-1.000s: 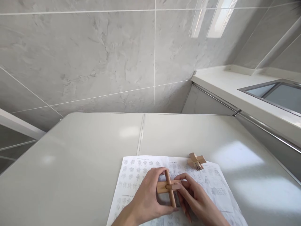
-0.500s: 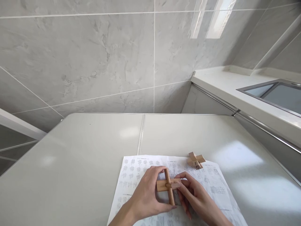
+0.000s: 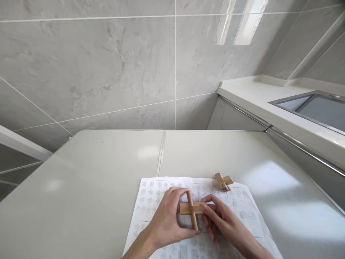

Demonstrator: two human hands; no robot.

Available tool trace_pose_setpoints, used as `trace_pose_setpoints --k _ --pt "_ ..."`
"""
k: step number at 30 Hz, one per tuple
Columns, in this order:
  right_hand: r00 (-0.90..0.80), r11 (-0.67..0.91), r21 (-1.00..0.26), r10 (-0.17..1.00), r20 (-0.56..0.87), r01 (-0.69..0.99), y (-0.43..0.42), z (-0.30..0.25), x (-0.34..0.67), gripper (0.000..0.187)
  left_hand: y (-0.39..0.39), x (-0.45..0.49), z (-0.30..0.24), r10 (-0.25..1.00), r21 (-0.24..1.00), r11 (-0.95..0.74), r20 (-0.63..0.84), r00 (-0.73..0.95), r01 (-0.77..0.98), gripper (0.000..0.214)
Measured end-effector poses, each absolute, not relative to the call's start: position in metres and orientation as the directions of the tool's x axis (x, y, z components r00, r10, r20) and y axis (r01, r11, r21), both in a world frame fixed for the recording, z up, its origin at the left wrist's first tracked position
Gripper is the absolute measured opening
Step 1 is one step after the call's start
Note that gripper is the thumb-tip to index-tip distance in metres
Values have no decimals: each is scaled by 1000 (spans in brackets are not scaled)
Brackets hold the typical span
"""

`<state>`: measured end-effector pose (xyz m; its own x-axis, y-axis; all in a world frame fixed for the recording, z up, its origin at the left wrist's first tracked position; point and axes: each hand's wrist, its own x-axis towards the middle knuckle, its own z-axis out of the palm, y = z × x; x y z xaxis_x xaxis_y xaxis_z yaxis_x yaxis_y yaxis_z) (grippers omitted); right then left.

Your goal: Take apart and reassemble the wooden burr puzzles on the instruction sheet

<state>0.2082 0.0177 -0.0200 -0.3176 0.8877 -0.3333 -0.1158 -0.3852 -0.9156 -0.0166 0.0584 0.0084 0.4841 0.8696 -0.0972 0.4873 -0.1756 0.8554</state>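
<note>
Low in the middle of the head view, a cross-shaped wooden puzzle [image 3: 184, 208] is held between both hands. Its round stick [image 3: 194, 221] crosses a flat bar, and a narrower wooden piece lies along the bar's right part. My left hand [image 3: 165, 220] curves around the left side, with index finger and thumb closed on the stick's two ends. At the bar's right end, my right hand [image 3: 223, 215] pinches the narrower piece and the bar; the fingers hide that end. A second wooden puzzle [image 3: 223, 182], a star-like cross with dark marks, sits beyond my right hand.
Under the hands lies a white sheet [image 3: 244, 208] printed with rows of puzzle diagrams. It rests on a pale table [image 3: 107, 187] with a seam. A tiled wall [image 3: 107, 64] rises behind, and a counter with a sink [image 3: 307, 104] is at the right.
The stick and both hands have shifted slightly up and left in view. My right fingertips now cover the pale end of the narrower piece, which showed before.
</note>
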Motion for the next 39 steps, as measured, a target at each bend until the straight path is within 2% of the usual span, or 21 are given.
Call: trace_pose_setpoints --k 8,13,18,25,39 --pt "-254 -378 -925 899 -356 -42 20 -24 214 56 71 -33 10 847 831 -164 -157 507 532 96" --pt "-225 -394 -918 899 -375 -45 21 -23 213 58 80 -49 12 840 793 -269 -85 536 547 95" --pt "-213 -388 -919 906 -367 -66 22 -20 213 59 92 -66 11 909 677 -334 45 415 656 84" --pt "-219 -366 -929 913 -346 -59 21 -27 213 57 103 -86 8 935 582 -341 129 330 738 80" --pt "-241 -358 -933 908 -342 -24 18 -32 217 53 87 -145 -5 955 468 -296 137 262 833 70"
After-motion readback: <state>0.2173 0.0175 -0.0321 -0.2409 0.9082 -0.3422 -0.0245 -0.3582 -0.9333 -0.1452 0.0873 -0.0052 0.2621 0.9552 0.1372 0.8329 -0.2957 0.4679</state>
